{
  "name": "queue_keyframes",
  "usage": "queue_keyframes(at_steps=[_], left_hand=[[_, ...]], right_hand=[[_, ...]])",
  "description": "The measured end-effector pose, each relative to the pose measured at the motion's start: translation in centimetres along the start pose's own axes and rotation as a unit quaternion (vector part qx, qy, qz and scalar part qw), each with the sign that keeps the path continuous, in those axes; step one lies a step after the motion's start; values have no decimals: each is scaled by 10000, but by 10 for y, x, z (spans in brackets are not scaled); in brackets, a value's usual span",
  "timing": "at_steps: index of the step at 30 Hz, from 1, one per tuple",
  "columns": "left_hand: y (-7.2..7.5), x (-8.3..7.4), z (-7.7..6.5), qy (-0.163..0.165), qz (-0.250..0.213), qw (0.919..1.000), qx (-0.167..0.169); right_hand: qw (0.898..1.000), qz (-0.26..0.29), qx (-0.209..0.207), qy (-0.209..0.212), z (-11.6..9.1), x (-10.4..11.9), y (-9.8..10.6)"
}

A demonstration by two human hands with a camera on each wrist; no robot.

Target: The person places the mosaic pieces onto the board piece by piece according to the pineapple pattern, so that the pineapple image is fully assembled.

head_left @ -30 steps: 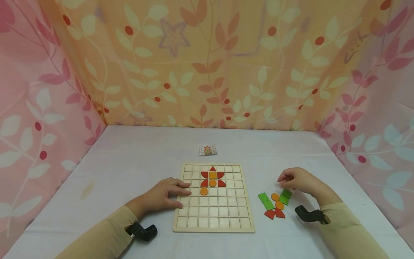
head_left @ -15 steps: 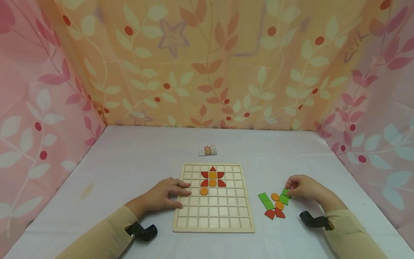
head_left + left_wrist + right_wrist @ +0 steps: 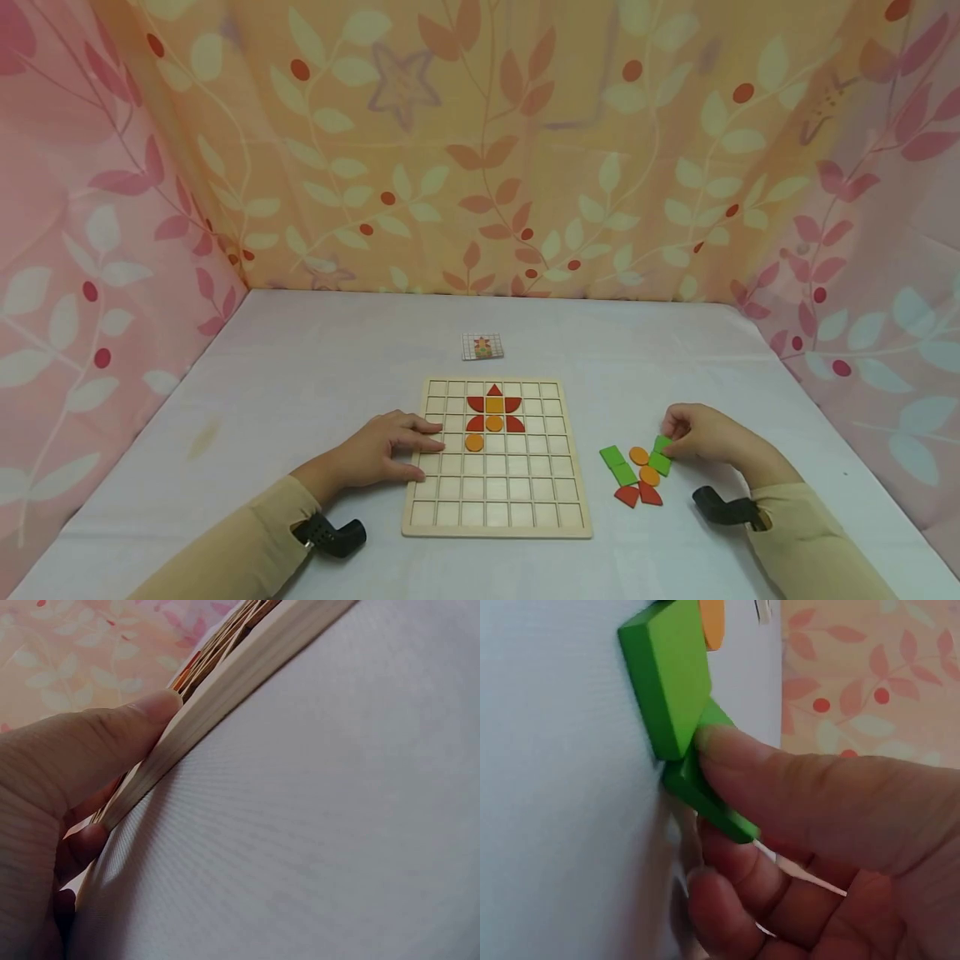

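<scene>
My left hand (image 3: 367, 451) rests on the left edge of a wooden grid board (image 3: 497, 517), fingers stretched over its squares. In the left wrist view the thumb (image 3: 154, 709) lies on the board's rim. Right of the board, my right hand (image 3: 708, 435) pinches a green square tile (image 3: 697, 796) between thumb and fingers; the tile is slightly tilted. Another green square tile (image 3: 667, 679) lies against it. On the board, red pieces (image 3: 476, 424) surround an orange square (image 3: 494, 405) and an orange disc (image 3: 494, 423). A second orange disc (image 3: 474, 442) sits one row lower, to the left.
Beside the right hand lie two more green squares (image 3: 612, 456), two loose orange discs (image 3: 648, 476) and two red quarter-round pieces (image 3: 627, 496). Behind the board is a small pattern card (image 3: 482, 347) on the white tablecloth (image 3: 300, 350). Floral curtains (image 3: 480, 150) enclose the table.
My right hand has come down and slightly right from above the loose pieces onto the rear green square tile, which it now pinches. The left hand and the board stay put.
</scene>
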State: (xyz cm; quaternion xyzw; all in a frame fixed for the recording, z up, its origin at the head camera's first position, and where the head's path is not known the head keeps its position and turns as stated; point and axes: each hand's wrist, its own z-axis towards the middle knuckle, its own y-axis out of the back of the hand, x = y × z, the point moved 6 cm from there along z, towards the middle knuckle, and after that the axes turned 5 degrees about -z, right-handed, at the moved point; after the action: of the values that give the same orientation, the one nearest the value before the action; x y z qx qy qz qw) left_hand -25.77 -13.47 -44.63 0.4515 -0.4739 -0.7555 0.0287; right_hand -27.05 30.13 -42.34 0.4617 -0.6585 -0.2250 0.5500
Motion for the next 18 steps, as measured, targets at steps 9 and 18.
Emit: queue_keyframes(at_steps=[9, 18], left_hand=[[0, 0, 0, 26, -6, 10000, 18], [0, 1, 0, -14, 13, 10000, -1]], right_hand=[[9997, 209, 99, 56, 6, 23, 6], [9979, 262, 122, 579, 31, 69, -1]])
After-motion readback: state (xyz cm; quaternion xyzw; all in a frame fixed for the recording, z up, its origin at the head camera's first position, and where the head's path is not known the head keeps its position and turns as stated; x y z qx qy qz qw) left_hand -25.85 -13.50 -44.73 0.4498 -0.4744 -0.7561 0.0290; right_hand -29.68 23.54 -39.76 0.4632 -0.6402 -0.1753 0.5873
